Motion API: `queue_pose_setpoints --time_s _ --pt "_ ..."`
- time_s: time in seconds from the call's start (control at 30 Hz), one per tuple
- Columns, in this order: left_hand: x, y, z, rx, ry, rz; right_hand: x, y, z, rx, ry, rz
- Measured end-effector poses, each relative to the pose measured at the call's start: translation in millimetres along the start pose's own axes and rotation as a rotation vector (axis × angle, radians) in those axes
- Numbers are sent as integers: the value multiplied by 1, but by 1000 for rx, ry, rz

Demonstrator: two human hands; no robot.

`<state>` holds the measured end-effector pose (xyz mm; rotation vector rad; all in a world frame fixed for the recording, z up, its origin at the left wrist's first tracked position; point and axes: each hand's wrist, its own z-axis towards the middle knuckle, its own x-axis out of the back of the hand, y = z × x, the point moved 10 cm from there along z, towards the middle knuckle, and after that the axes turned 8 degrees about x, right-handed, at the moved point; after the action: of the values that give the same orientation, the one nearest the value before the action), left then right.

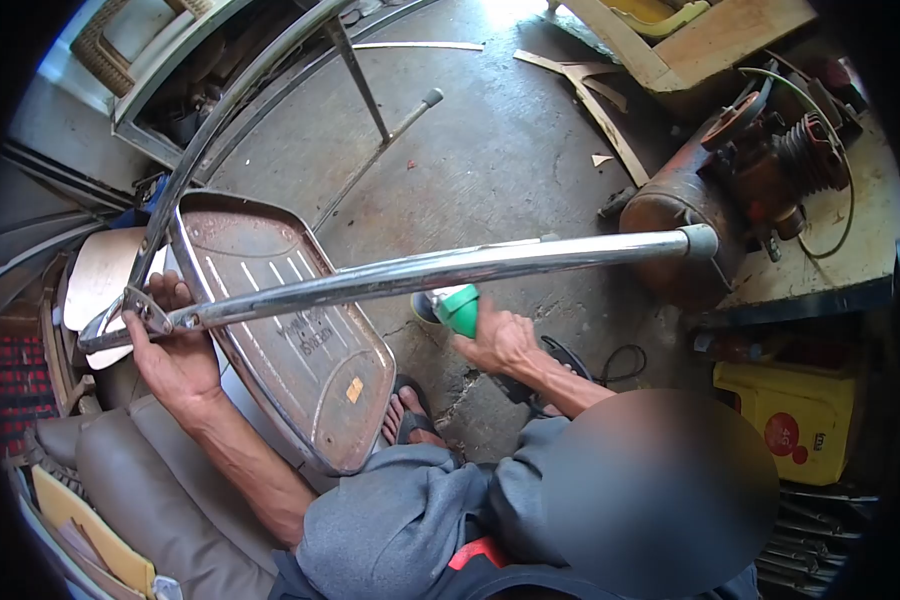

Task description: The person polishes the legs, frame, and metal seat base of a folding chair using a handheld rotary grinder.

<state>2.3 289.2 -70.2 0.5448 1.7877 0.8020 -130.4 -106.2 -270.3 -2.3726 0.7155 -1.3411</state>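
Left fingers (175, 291) clasp a metal frame (450, 271), right fingers (485, 325) wrap a green tool (459, 310)

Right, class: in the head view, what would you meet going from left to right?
Red-and-black checked cloth, pale panel, rusty slotted panel, green-bodied tool, rusty tank, yellow container.
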Motion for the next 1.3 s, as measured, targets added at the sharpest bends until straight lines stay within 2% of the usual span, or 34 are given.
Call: queue_pose_setpoints --time_s 0.03,0.1,0.13,0.2,0.37,0.5,0.6,0.63,0.7,0.77,0.83,0.93,1.03,1.1,1.17,1.3 --pt "-7 -2 0 77 -235 -49 1 6 -6 -14 -39 -14" --pt "5 -3 14 77 -53 -218 9 21 -16 -24 -75 -47" --pt "12 -4 20 71 -47 -224 15 32 -22 -43 -47 -69" --pt "17 0 31 4 -106 -214 27 52 -34 -55 -19 -98" --pt "4 3 28 22 -128 -193 52 121 -85 -222 60 -119" --pt "-37 -2 48 103 -331 -231 78 142 -117 -319 101 -98" --pt "-60 -1 46 75 -311 -250 92 159 -129 -389 170 -61" --pt "-69 0 44 95 -378 -259 91 165 -131 -390 167 -56" --pt "-76 -1 46 128 -448 -259 100 170 -131 -195 317 19" --pt "-94 -1 37 171 -677 -328 110 172 -140 -457 245 33" --pt "-92 -2 39 156 -678 -336 119 168 -141 -409 291 22" --pt "-84 -7 41 205 -891 -399 129 165 -136 -389 315 22" --pt "-82 -4 33 267 -981 -458 140 161 -118 -335 305 20" --pt "-74 -7 35 296 -915 -479 151 144 -99 -264 301 34" --pt "-72 -8 30 321 -1077 -465 157 139 -75 -203 320 -43" --pt "-67 -10 21 355 -1050 -511 141 119 -32 -108 296 -90"
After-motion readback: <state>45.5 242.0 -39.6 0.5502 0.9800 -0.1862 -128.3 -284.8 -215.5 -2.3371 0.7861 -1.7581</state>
